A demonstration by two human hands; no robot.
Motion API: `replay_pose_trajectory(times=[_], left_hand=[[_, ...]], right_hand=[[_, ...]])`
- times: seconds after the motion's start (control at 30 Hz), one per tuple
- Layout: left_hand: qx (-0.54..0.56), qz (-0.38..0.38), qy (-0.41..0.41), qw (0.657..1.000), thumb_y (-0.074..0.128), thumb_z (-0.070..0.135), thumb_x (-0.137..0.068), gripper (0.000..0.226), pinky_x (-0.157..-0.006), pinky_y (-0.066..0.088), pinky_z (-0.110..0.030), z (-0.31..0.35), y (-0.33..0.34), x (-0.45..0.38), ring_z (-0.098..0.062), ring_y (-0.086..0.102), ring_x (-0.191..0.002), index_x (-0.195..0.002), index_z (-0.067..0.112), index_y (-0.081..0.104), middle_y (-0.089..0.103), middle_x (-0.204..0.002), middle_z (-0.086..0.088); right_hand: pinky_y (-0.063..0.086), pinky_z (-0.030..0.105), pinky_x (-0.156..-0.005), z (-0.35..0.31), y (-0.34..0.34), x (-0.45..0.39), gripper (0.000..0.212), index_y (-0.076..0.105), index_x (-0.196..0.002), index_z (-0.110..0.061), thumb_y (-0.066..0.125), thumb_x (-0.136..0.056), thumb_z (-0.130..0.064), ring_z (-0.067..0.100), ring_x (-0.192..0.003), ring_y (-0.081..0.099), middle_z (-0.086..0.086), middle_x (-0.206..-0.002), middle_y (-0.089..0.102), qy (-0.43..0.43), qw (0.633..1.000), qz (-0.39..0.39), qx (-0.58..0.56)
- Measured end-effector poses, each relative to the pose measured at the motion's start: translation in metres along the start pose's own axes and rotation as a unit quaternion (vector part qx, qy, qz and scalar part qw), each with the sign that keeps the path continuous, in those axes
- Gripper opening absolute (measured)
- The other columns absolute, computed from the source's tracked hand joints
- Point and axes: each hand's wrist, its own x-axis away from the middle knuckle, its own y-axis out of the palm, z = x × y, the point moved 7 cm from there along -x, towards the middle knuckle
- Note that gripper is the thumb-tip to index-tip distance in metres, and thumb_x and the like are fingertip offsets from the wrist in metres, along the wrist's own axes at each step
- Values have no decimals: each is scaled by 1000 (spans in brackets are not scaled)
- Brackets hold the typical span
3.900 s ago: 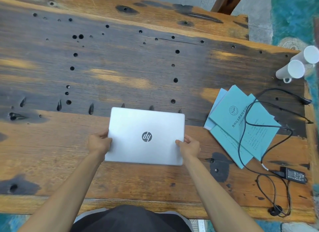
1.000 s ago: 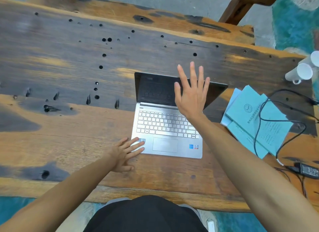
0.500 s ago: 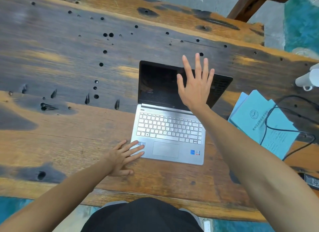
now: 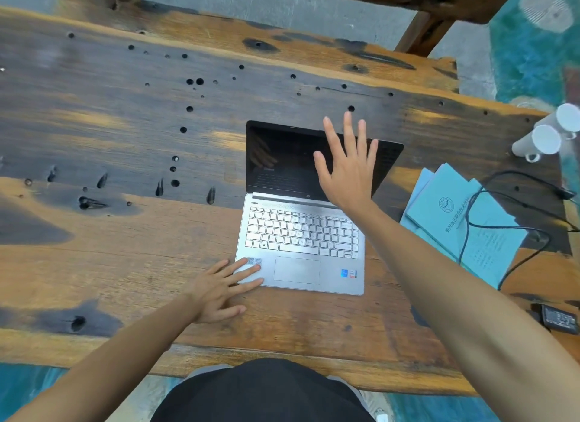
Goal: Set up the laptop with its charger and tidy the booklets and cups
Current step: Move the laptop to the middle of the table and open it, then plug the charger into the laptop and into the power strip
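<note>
A silver laptop (image 4: pixel 301 242) stands open on the wooden table (image 4: pixel 125 249), its dark screen tilted back. My right hand (image 4: pixel 348 173) is flat with fingers spread against the screen's right half. My left hand (image 4: pixel 219 286) lies flat on the table, its fingertips resting on the laptop's front-left corner. To the right lie several light-blue booklets (image 4: pixel 452 214), fanned and overlapping, with the black charger cable (image 4: pixel 470 220) looped across them. The charger brick (image 4: pixel 560 321) sits near the right edge. Two white cups (image 4: pixel 546 140) stand at the far right.
The table's dark planks are pitted with holes. Its front edge runs just above my lap and its right edge just past the cups. A wooden bench or beam (image 4: pixel 420 35) stands beyond the far edge. The floor around is teal.
The laptop, shut 3.9 s ago with both hands on its lid, now stands open. Over the last second the screen has tilted further back under my right hand; the left hand has stayed put.
</note>
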Motion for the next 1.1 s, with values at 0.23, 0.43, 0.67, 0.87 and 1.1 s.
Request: replay_pose_trajectory(times=[0.23,0.43,0.67,0.87,1.1], left_hand=[[36,67,-27,997,11,72,-96,70,-124,-7,-42,6,-31,8,-19,-23,-152,-155,44,-15,-20,-166,12],[78,104,-19,991,15,72,-96,71,-125,1,-46,29,-71,-7,-19,-25,-152,-154,46,-14,-23,-165,13],[76,139,53,986,19,70,-96,71,-125,2,-46,90,-134,-60,-19,-17,-154,-156,44,-7,-16,-166,14],[87,144,91,981,20,70,-95,72,-126,4,-46,155,-171,-129,-17,-15,-154,-157,41,-3,-13,-167,15],[97,158,70,980,20,70,-95,70,-122,8,-52,226,-217,-246,-22,-10,-154,-157,44,-3,-11,-166,15]], right_hand=[[3,52,-125,9,-24,78,64,13,-161,-40,37,-103,-53,26,-158,0,-1,-172,5,15,1000,-10,-4],[7,57,-124,31,-44,152,63,11,-160,-42,35,-104,-56,28,-158,0,-1,-172,2,62,998,-18,7],[7,53,-124,86,-79,222,63,16,-160,-40,32,-102,-58,26,-158,-1,-2,-172,5,165,986,-8,4],[8,50,-125,182,-113,270,63,19,-160,-40,41,-102,-53,23,-158,-3,-5,-171,4,246,968,17,-39],[10,50,-127,332,-135,299,59,20,-160,-36,35,-106,-51,21,-158,-2,-4,-171,6,299,951,27,-76]])
